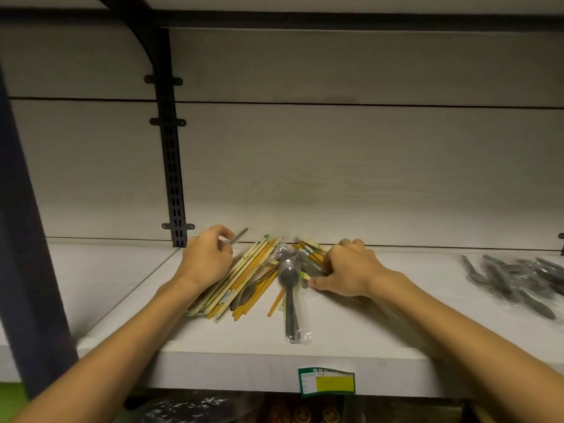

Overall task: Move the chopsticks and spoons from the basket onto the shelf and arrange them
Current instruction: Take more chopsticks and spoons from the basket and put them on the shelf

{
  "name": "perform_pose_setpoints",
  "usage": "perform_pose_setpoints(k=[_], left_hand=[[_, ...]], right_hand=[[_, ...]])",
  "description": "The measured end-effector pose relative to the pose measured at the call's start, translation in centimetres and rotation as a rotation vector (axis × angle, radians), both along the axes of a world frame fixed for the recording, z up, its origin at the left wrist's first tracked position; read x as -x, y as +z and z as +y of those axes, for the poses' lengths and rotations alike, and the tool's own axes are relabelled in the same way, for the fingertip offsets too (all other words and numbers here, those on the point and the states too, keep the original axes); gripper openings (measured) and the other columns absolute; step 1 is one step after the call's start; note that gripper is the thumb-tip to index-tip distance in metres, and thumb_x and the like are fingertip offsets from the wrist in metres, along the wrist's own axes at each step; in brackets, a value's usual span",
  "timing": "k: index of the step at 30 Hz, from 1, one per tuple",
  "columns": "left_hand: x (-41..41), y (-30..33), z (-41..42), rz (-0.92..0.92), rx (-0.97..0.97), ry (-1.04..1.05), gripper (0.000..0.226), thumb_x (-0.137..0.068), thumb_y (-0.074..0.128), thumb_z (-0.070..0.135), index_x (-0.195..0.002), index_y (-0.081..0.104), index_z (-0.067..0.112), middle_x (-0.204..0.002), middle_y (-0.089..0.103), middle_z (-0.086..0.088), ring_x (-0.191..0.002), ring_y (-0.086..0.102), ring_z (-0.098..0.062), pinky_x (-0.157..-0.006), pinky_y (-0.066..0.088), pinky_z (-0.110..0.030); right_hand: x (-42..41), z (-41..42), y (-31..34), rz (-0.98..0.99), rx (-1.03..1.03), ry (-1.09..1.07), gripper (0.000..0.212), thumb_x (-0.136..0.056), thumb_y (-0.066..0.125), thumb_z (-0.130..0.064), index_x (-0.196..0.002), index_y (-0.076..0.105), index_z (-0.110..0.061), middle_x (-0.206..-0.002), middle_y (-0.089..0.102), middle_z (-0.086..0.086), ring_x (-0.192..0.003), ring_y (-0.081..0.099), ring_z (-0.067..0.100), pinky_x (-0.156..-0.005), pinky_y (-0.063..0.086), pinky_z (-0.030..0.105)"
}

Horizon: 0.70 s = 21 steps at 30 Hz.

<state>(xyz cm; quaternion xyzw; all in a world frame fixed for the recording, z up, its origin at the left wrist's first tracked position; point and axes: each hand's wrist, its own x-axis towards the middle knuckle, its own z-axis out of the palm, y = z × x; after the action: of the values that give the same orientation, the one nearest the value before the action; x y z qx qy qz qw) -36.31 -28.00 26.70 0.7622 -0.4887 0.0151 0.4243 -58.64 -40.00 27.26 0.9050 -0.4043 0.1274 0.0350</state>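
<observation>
Already on the shelf (pixel 351 337), the chopsticks (pixel 244 279) and spoons lay in a loose heap at the centre of the frame, just in front of the back panel. Most of the chopsticks were pale or orange sticks, some in paper sleeves, fanned out diagonally toward the lower left. A wrapped metal spoon (pixel 290 297) pointed its handle toward the front edge of the board, its clear bag crinkled around it.

These looked like light, stiff pieces that would roll and scatter easily, and the plastic wrapping seemed likely to be slippery; taking the sticks as a bundle around their middles, and the spoon by its handle, seemed the safest hold.

The left hand (pixel 206 259) rested on the upper left end of the chopstick fan, fingers curled, pinching what appeared to be a thin grey utensil handle that poked out toward the back panel. The right hand (pixel 348 270) pressed down on the right side of the heap with bent fingers, covering some sleeved chopsticks; whether it actually gripped any I could not tell. The wrapped spoon lay between the two hands, touched by neither.

Farther off, at the right edge of the frame, a separate pile of bagged spoons (pixel 515 282) sat well apart. No basket was visible.
</observation>
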Motion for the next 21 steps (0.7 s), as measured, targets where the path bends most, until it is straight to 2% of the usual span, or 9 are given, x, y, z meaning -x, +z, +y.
perform_pose_setpoints(k=[2,5,8,9,11,14,17,19,21], left_hand=[[0.1,0.2,0.1,0.000,0.049,0.003,0.023,-0.094,0.051,0.015,-0.114,0.059,0.024,-0.091,0.068,-0.002,-0.074,0.062,-0.014,-0.065,0.051,-0.028],[0.9,0.6,0.3,-0.067,-0.006,-0.105,0.022,-0.095,0.052,0.019,-0.111,0.057,0.033,-0.089,0.066,0.005,-0.079,0.060,-0.008,-0.058,0.043,-0.015],[2.5,1.0,0.2,-0.131,-0.081,-0.233,0.016,-0.094,0.056,0.029,-0.105,0.056,0.041,-0.090,0.063,0.013,-0.077,0.060,-0.002,-0.055,0.040,-0.009],[3.1,1.1,0.1,-0.144,-0.123,-0.265,0.014,-0.092,0.060,0.034,-0.105,0.057,0.039,-0.091,0.064,0.013,-0.077,0.060,-0.003,-0.057,0.042,-0.011],[4.0,1.0,-0.4,-0.194,-0.238,-0.278,0.028,-0.084,0.069,0.040,-0.109,0.058,0.034,-0.094,0.060,0.010,-0.083,0.058,-0.010,-0.066,0.045,-0.020],[4.5,0.6,-1.0,-0.253,-0.320,-0.223,0.041,-0.078,0.076,0.036,-0.113,0.056,0.031,-0.099,0.052,0.007,-0.090,0.052,-0.015,-0.074,0.042,-0.025],[4.2,0.6,-1.2,-0.211,-0.338,-0.186,0.035,-0.083,0.071,0.023,-0.110,0.053,0.035,-0.107,0.055,0.001,-0.092,0.055,-0.018,-0.072,0.046,-0.025],[4.0,0.8,-1.2,-0.178,-0.337,-0.193,0.034,-0.084,0.067,0.018,-0.108,0.051,0.036,-0.103,0.058,-0.001,-0.086,0.057,-0.019,-0.069,0.050,-0.028],[4.0,1.1,-1.1,-0.105,-0.279,-0.210,0.031,-0.083,0.065,0.018,-0.108,0.053,0.034,-0.096,0.061,-0.002,-0.077,0.061,-0.017,-0.065,0.054,-0.029]], right_hand=[[-0.4,0.3,0.1,0.021,0.037,0.023,0.044,-0.071,0.067,-0.063,-0.084,0.065,-0.021,-0.092,0.046,0.002,-0.097,0.039,0.025,-0.077,0.034,0.035],[-0.4,0.3,0.7,-0.043,-0.128,0.052,0.040,-0.068,0.073,-0.056,-0.069,0.060,-0.018,-0.074,0.056,-0.002,-0.081,0.055,0.022,-0.065,0.045,0.033],[-0.2,0.0,0.5,-0.039,-0.205,0.036,0.045,-0.076,0.066,-0.060,-0.072,0.058,-0.016,-0.072,0.055,-0.002,-0.078,0.057,0.021,-0.066,0.048,0.033],[-0.1,0.0,0.3,-0.021,-0.202,0.023,0.047,-0.079,0.060,-0.063,-0.072,0.056,-0.017,-0.074,0.053,-0.001,-0.083,0.056,0.023,-0.068,0.046,0.033],[0.0,-0.2,-0.1,0.022,-0.183,-0.004,0.049,-0.085,0.050,-0.066,-0.073,0.051,-0.019,-0.085,0.048,0.005,-0.099,0.048,0.029,-0.076,0.042,0.035],[0.1,-0.2,-0.2,-0.017,-0.160,-0.003,0.046,-0.086,0.051,-0.063,-0.069,0.047,-0.020,-0.091,0.046,0.006,-0.107,0.041,0.032,-0.078,0.037,0.035],[-0.2,0.0,0.3,-0.063,-0.199,0.009,0.038,-0.085,0.060,-0.051,-0.066,0.049,-0.019,-0.081,0.048,0.004,-0.100,0.043,0.030,-0.075,0.040,0.034],[-0.2,0.1,0.7,-0.114,-0.228,0.003,0.032,-0.081,0.063,-0.042,-0.064,0.050,-0.018,-0.071,0.048,0.001,-0.090,0.050,0.028,-0.067,0.043,0.033],[0.0,0.1,1.1,-0.164,-0.231,0.005,0.032,-0.079,0.063,-0.038,-0.060,0.048,-0.017,-0.066,0.047,0.000,-0.075,0.051,0.026,-0.056,0.039,0.030]])
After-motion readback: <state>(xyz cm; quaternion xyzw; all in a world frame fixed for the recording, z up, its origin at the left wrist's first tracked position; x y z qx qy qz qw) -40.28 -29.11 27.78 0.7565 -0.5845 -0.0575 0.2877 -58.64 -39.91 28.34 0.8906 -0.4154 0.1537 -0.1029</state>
